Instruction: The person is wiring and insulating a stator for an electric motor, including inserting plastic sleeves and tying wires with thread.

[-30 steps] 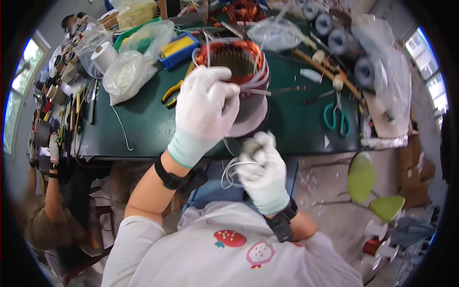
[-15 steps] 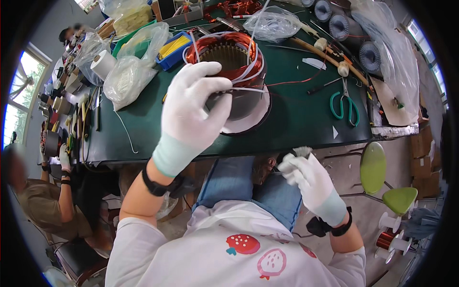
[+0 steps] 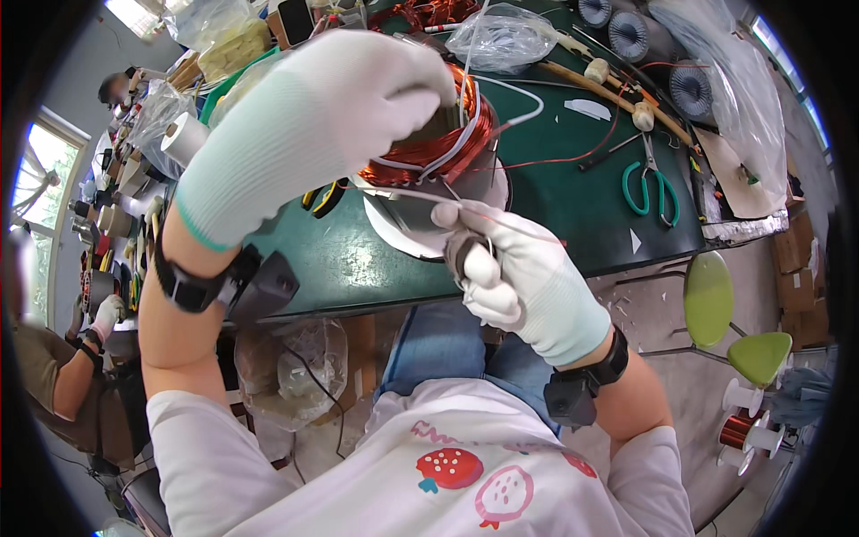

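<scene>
A motor stator (image 3: pixel 434 215) with copper windings (image 3: pixel 420 166) stands on the table, white lacing cord (image 3: pixel 528 106) looped round its coils. My left hand (image 3: pixel 367 98), in a white glove, reaches over the far side of the windings. Its fingers are curled together; whatever they hold is hidden. At the stator's near right side, my gloved right hand (image 3: pixel 510 268) closes round a small tool with a rounded grey-brown handle (image 3: pixel 462 254). A thin shaft shows between its fingertips and the windings. A pale strand of cord (image 3: pixel 403 191) crosses the stator's front to the right fingertips.
Green-handled scissors (image 3: pixel 650 186), a mallet (image 3: pixel 642 116) and clear plastic bags (image 3: pixel 501 40) lie on the right and far table. Yellow-black pliers (image 3: pixel 324 197) lie left of the stator. Green chairs (image 3: pixel 709 300) stand at right; a co-worker's gloved hand (image 3: pixel 109 315) is far left.
My left hand has moved up and over the windings, its fingers now curled. My right hand has risen from beside my lap to the stator's near side. The cord loop has shifted right.
</scene>
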A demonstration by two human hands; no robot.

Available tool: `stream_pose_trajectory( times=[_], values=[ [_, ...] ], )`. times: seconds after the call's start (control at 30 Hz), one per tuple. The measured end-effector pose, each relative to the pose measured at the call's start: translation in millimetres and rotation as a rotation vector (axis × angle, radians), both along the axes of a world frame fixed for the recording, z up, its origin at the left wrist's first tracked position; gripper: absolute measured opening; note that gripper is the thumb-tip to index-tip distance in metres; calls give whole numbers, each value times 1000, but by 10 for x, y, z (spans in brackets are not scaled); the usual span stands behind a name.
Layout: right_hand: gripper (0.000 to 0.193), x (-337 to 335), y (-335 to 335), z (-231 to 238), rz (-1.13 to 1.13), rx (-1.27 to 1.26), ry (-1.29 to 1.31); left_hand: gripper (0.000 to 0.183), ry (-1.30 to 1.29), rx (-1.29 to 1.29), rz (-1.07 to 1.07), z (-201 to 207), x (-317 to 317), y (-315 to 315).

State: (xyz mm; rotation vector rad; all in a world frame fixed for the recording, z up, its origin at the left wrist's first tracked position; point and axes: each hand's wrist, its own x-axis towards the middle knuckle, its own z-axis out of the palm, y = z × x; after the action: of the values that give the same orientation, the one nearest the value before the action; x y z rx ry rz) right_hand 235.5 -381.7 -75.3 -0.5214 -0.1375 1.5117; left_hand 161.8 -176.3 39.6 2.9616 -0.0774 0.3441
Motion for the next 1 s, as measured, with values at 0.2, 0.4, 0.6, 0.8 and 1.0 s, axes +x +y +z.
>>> stream_pose_trajectory(
  times=[0.2, 0.4, 0.6, 0.8, 1.0],
  values=[
    [29, 28, 122, 168, 5, -13, -343, 27, 329, 115, -161, -78, 286, 221],
    [32, 146, 155, 157, 88, -60, -1225, 33, 474, 221, -241, -63, 465, 273],
    [42, 216, 67, -107, 203, 113, -30, 31, 596, 122, -104, -44, 470, 207],
    [36, 61, 226, 43, 47, 59, -80, 26, 532, 26, -194, -149, 447, 394],
    [37, 155, 183, -83, -59, -362, -1363, 20, 631, 121, -250, -186, 508, 431]
  ],
)
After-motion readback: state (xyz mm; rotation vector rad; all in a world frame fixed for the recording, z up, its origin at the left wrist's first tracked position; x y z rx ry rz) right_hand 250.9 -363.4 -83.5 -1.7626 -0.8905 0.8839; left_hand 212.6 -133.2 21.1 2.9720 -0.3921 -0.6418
